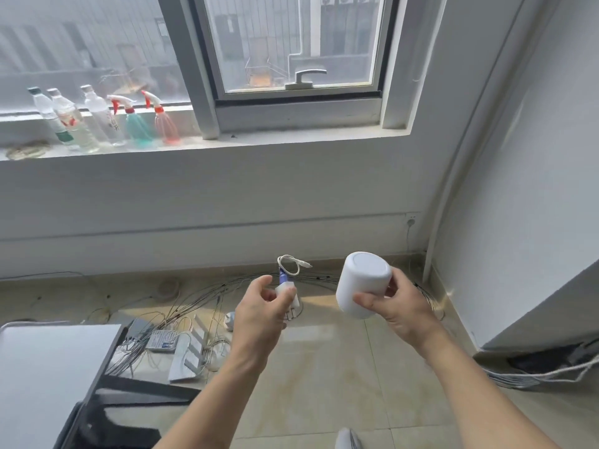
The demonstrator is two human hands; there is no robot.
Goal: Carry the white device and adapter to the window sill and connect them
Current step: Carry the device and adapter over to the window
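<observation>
Hands (259, 315) (402, 309) hold adapter (285, 288), white device (363, 283) — window sill (291, 136) ahead.

Grey walls, tiled floor (324, 367) (cables strewn), window (295, 47) shut, daylight.

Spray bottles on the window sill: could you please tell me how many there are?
2: a teal plastic spray bottle and, right beside it, a pink plastic spray bottle, both right of three clear bottles.

White cylindrical device (363, 283) tilted, midair; adapter (285, 288), cable coiled.
</observation>
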